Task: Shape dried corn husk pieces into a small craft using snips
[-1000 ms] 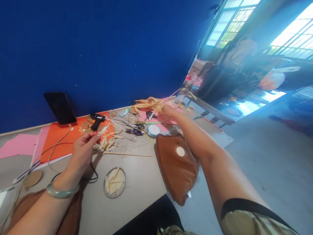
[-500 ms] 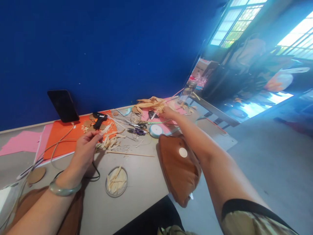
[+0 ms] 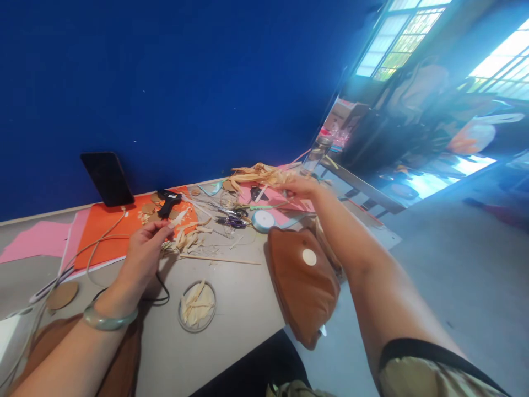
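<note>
The left hand's [image 3: 144, 245] thumb and forefinger pinch a small pale piece [image 3: 178, 217]. The right hand's [image 3: 301, 186] fingers are bent at the near end of a bundle of dry husks [image 3: 256, 175]; whether they grip a strand I cannot tell. Just beyond the left fingers, a black glue gun [image 3: 168, 203] lies on an orange sheet [image 3: 103, 220], with loose husk strips [image 3: 193, 238] close to their right. Below the right fingers is a pink sheet [image 3: 303, 204]; left of and nearer than them sit a pale blue ribbon roll [image 3: 263, 220] and purple-handled scissors [image 3: 232, 221]. Farther out, nearer the body than the left fingers, a grey ring [image 3: 194, 331] surrounds more husk pieces [image 3: 200, 306] on the desk [image 3: 239, 298]. A brown bag [image 3: 301, 292] lies nearer than the right fingers. Beyond the left fingers, a phone [image 3: 107, 179] leans against a blue panel [image 3: 185, 82].
</note>
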A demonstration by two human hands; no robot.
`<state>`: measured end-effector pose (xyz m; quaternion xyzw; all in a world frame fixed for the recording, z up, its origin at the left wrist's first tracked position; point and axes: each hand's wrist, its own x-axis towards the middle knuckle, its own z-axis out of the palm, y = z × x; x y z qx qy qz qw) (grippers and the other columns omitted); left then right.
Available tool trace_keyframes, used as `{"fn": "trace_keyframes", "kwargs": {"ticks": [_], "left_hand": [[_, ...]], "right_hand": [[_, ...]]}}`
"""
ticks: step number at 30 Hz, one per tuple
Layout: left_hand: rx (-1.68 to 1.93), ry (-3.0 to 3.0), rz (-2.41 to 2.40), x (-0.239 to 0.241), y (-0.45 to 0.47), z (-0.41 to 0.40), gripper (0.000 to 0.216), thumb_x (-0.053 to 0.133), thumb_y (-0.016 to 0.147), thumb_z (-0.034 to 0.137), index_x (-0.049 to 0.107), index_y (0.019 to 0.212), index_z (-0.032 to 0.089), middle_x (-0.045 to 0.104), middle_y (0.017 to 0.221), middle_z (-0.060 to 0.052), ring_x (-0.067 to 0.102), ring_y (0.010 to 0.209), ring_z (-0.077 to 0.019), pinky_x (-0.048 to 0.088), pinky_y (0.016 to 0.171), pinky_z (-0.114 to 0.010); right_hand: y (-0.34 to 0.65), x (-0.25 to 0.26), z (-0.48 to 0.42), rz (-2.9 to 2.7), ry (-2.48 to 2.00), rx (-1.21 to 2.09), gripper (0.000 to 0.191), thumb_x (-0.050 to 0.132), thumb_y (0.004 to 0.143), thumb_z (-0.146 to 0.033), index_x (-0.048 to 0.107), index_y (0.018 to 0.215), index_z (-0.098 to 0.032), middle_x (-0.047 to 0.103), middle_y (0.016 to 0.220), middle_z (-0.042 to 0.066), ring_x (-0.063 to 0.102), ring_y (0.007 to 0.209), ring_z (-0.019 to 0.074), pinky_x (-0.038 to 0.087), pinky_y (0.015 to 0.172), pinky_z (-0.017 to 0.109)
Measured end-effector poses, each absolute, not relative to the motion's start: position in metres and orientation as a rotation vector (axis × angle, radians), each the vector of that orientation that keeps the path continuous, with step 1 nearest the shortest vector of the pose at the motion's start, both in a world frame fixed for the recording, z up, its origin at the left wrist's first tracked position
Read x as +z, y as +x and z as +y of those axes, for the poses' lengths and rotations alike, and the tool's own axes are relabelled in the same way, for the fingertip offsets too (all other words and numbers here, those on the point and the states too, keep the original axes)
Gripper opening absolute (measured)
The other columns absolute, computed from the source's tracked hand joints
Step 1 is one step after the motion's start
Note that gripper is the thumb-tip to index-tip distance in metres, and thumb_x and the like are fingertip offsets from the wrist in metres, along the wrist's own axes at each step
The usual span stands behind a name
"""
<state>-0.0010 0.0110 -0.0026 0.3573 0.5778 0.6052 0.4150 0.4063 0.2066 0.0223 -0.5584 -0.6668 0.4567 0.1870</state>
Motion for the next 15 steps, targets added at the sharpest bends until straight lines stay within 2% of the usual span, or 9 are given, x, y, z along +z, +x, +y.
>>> {"fn": "trace_keyframes", "kwargs": {"ticks": [4, 8, 10, 13, 15], "left_hand": [[1.476, 0.908, 1.466, 0.000, 0.000, 0.008, 0.027, 0.077, 0.061, 0.038, 0.064, 0.070, 0.016, 0.058, 0.063, 0.002, 0.048, 0.059, -0.0100, 0.036, 0.056, -0.023], [1.469, 0.917, 1.454, -0.001, 0.001, 0.007, 0.029, 0.077, 0.061, 0.040, 0.064, 0.071, 0.016, 0.057, 0.061, 0.003, 0.047, 0.059, -0.0102, 0.036, 0.057, -0.023], [1.470, 0.911, 1.454, -0.002, 0.001, 0.008, 0.029, 0.078, 0.060, 0.039, 0.064, 0.071, 0.016, 0.058, 0.061, 0.003, 0.047, 0.059, -0.0099, 0.036, 0.057, -0.022], [1.479, 0.907, 1.469, -0.004, 0.000, 0.009, 0.029, 0.078, 0.059, 0.038, 0.064, 0.070, 0.015, 0.057, 0.059, 0.003, 0.047, 0.059, -0.0096, 0.036, 0.057, -0.022], [1.484, 0.906, 1.476, -0.004, 0.000, 0.009, 0.028, 0.077, 0.059, 0.038, 0.064, 0.070, 0.015, 0.057, 0.058, 0.003, 0.047, 0.058, -0.0095, 0.036, 0.057, -0.022]], "right_hand": [[0.451, 0.043, 0.204, -1.943, -1.705, 1.140, 0.047, 0.078, 0.068, -0.051, 0.047, 0.056, -0.018, 0.039, 0.046, -0.006, 0.035, 0.043, 0.0063, 0.031, 0.042, 0.021], [0.491, 0.061, 0.202, -2.052, -2.272, 0.525, 0.032, 0.076, 0.072, -0.039, 0.056, 0.060, -0.017, 0.047, 0.048, -0.001, 0.044, 0.046, 0.0104, 0.035, 0.044, 0.024], [0.495, 0.064, 0.203, -2.061, -2.412, 0.229, 0.022, 0.075, 0.072, -0.032, 0.062, 0.066, -0.016, 0.053, 0.052, 0.002, 0.051, 0.051, 0.0139, 0.038, 0.047, 0.025], [0.474, 0.057, 0.205, -2.136, -2.316, 0.054, 0.015, 0.069, 0.075, -0.029, 0.067, 0.080, -0.014, 0.061, 0.063, 0.006, 0.058, 0.061, 0.0173, 0.040, 0.053, 0.026], [0.448, 0.045, 0.206, -2.221, -2.225, 0.065, 0.016, 0.067, 0.076, -0.028, 0.069, 0.082, -0.013, 0.064, 0.069, 0.008, 0.060, 0.065, 0.0179, 0.040, 0.056, 0.025]]}}
